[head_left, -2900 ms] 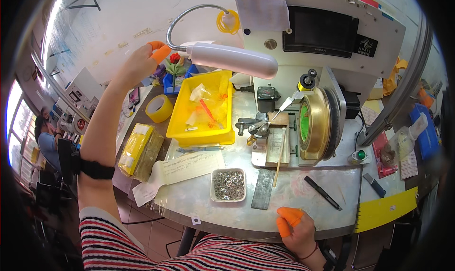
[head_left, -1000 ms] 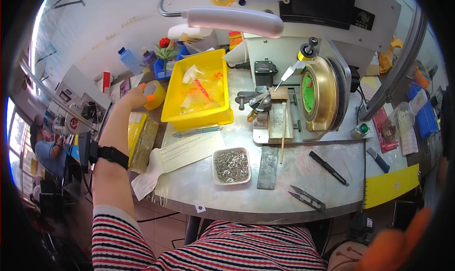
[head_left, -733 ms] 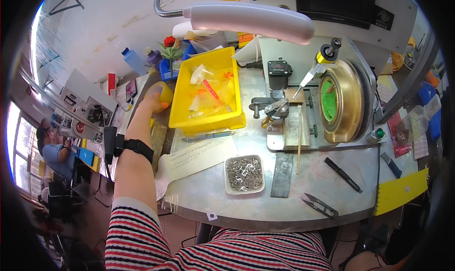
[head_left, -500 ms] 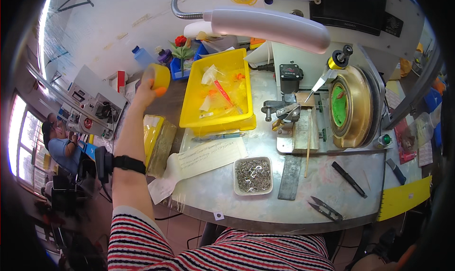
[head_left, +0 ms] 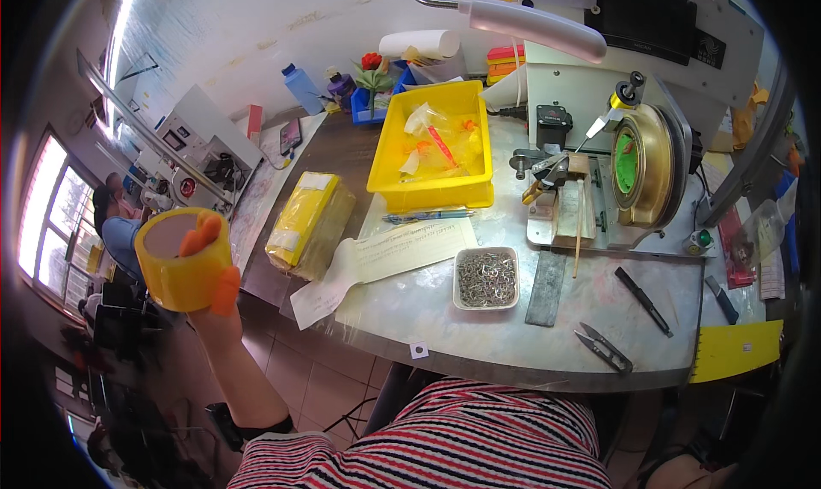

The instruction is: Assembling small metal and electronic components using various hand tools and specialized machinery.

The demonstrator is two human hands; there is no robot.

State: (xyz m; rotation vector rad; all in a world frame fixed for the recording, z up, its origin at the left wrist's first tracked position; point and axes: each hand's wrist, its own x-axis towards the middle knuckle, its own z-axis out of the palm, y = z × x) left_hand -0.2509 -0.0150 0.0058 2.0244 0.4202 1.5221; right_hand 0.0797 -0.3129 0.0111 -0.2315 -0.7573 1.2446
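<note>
Around fingers of left hand (head_left: 222,297), tape roll (head_left: 175,279), its wall pinched against thumb; wrapped block (head_left: 312,225) to hand's right. Likely carrying step; next move would call for steady grip. Right hand (head_left: 723,474) barely visible, state cannot be told.

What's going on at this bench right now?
The person's left hand is holding a wide roll of yellow tape up at the left side of the view, away from the table. The right hand can't be made out. On the table, a yellow-topped block lies at the left, beside the yellow bin. A white tray of small metal parts sits near the front, with snips and a black cutter lying to its right.
</note>
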